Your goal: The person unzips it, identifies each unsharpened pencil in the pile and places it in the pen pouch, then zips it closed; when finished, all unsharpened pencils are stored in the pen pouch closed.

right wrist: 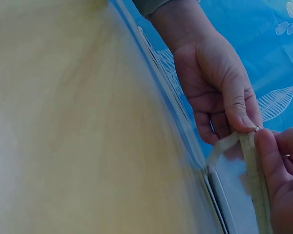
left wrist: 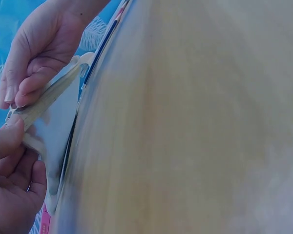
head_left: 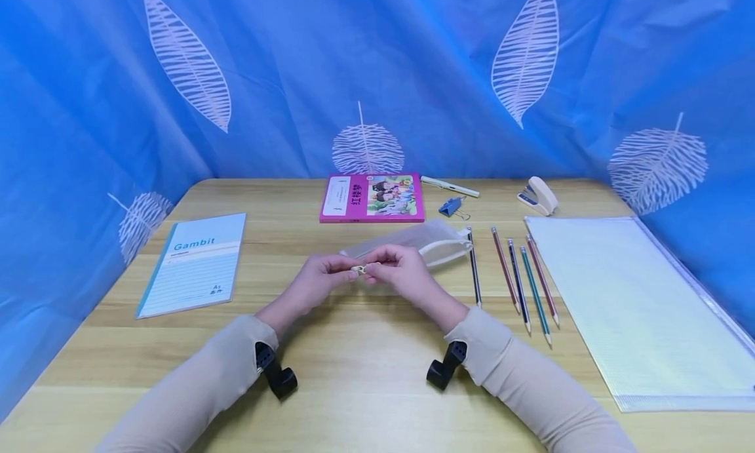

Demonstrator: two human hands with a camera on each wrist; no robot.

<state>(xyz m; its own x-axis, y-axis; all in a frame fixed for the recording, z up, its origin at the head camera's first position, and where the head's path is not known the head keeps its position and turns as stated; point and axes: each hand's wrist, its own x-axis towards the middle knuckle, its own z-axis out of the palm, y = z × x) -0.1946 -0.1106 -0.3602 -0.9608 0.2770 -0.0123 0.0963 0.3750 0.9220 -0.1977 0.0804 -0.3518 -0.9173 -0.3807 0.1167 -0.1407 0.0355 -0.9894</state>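
A pale translucent mesh pouch [head_left: 430,242] lies at the table's middle. Both hands meet at its near-left end. My left hand [head_left: 347,268] pinches the pouch's zipper edge, and my right hand [head_left: 377,269] pinches the small zipper pull [head_left: 358,269] right beside it. In the left wrist view the left hand [left wrist: 12,141] holds the zipper strip of the pouch [left wrist: 56,122] from below while the right hand [left wrist: 19,95] grips it from above. The right wrist view shows the right hand [right wrist: 271,161] and the left hand [right wrist: 244,124] pinching the pouch's [right wrist: 234,195] pale strip.
Several pencils [head_left: 519,282] lie right of the pouch, then a large white mesh folder [head_left: 637,309]. A Gambit notebook [head_left: 194,263] lies left. At the back are a pink book [head_left: 373,197], a pen [head_left: 449,187], a blue binder clip [head_left: 450,207] and a stapler [head_left: 538,195].
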